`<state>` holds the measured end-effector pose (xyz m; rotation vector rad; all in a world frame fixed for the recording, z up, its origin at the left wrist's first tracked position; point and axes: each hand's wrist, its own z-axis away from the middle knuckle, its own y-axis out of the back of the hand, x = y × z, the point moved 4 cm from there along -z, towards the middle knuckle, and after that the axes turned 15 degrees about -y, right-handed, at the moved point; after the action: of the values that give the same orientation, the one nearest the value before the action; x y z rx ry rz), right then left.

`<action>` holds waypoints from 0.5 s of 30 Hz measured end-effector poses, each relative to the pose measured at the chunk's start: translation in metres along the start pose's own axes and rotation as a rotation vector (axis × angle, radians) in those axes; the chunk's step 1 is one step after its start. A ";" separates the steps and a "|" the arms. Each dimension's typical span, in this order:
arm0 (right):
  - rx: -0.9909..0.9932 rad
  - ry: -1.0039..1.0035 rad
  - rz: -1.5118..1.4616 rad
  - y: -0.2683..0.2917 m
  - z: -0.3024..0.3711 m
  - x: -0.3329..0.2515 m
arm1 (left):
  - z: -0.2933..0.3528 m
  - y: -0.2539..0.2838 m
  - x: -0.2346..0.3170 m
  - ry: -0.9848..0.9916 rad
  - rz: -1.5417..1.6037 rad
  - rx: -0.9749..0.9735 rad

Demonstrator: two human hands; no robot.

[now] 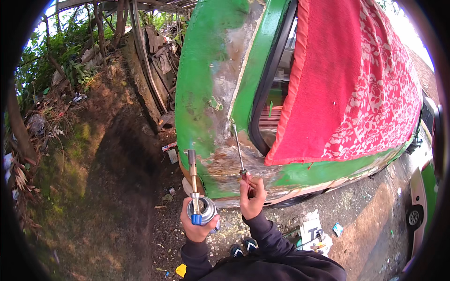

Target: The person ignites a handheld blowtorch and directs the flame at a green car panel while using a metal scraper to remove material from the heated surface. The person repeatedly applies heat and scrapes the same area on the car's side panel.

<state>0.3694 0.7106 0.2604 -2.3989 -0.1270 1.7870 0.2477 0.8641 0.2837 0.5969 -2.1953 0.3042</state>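
My left hand [196, 227] is wrapped round the canister of a gas blowtorch [194, 182]. Its metal nozzle points away from me, a blue knob sits at the near end, and I see no flame. My right hand [253, 199] grips the handle of a screwdriver [239, 152] with a long thin shaft. The screwdriver's tip meets the green vehicle body [199, 93], or comes very close to it, at the lower end of a pale seam strip [244, 63]. Around that spot the paint is scraped down to grey and brown patches.
A red floral cloth [337, 89] hangs over the vehicle, partly covering a black-framed window [267, 100]. Paint flakes litter the ground below. A white printed sack [313, 232] lies at right, near another green vehicle [430, 201]. Wooden poles [147, 61] and plants stand at left.
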 end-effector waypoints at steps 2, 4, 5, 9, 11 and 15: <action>0.000 0.037 0.045 -0.002 -0.004 -0.005 | -0.001 0.001 0.000 -0.018 -0.002 0.024; 0.005 0.068 0.094 -0.003 -0.010 -0.012 | -0.003 0.002 -0.001 -0.024 0.017 0.060; 0.011 0.061 0.083 -0.006 -0.011 -0.017 | -0.004 0.002 0.001 -0.012 0.001 0.070; 0.017 0.078 0.162 0.003 -0.001 -0.004 | -0.004 0.001 -0.001 -0.047 -0.038 0.058; 0.008 0.057 0.170 0.008 0.004 -0.004 | -0.001 0.000 -0.003 -0.047 -0.029 0.059; 0.014 0.070 0.136 -0.002 -0.005 -0.011 | -0.002 -0.003 -0.003 -0.071 -0.011 0.097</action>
<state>0.3710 0.7106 0.2723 -2.5121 0.0573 1.7483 0.2526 0.8630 0.2833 0.6826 -2.2543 0.3910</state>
